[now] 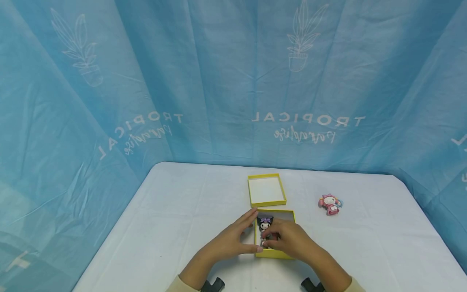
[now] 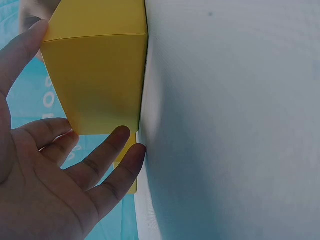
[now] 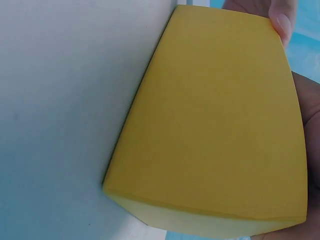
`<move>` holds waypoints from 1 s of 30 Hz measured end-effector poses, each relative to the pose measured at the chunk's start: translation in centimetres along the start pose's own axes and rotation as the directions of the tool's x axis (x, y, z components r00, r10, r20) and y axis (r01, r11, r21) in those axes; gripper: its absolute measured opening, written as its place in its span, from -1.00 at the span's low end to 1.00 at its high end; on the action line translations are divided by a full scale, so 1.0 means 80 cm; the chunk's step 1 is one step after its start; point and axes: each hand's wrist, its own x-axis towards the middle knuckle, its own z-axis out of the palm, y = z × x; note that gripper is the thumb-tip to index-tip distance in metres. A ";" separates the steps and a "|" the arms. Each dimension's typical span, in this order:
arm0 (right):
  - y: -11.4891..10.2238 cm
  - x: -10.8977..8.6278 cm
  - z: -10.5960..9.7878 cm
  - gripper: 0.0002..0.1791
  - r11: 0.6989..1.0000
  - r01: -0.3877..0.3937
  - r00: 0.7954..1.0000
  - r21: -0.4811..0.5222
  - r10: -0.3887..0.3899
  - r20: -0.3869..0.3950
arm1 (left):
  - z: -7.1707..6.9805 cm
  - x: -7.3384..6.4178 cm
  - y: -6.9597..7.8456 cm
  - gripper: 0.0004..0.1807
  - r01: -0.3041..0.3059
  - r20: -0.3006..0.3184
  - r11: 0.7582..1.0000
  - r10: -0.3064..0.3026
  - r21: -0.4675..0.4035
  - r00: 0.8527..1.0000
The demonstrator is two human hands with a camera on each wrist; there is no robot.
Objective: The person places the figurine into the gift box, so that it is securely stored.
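An open yellow box [image 1: 274, 254] with a pale inside sits near the front of the table. Inside it lies a small figurine [image 1: 265, 225] with black ears, a white face and a purple bow. My right hand [image 1: 292, 239] reaches into the box and pinches the figurine's lower part, which the fingers partly hide. Something reddish shows beneath this hand, too covered to identify. My left hand [image 1: 233, 237] spans the box's left side, thumb at the near corner and fingers at the far corner. In the left wrist view, the left hand's fingers [image 2: 102, 157] are spread along the yellow wall.
Behind the box lies a shallow yellow-edged lid [image 1: 268, 203], white inside up. A pink and red figurine [image 1: 330, 205] lies to the right on the white-covered table [image 1: 175, 215]. Blue printed curtains [image 1: 226, 81] close off the back and sides.
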 end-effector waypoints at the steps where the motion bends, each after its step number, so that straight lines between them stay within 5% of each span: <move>1: 0.000 0.000 0.000 -0.83 1.000 0.005 1.000 -0.005 -0.005 0.000 | 0.000 0.000 0.000 0.11 0.000 0.001 1.000 0.000 -0.002 1.000; 30: 0.000 0.010 0.004 -0.84 0.988 -0.067 0.993 -0.141 0.080 0.087 | -0.001 -0.002 0.002 0.13 -0.010 0.004 1.000 0.010 -0.008 1.000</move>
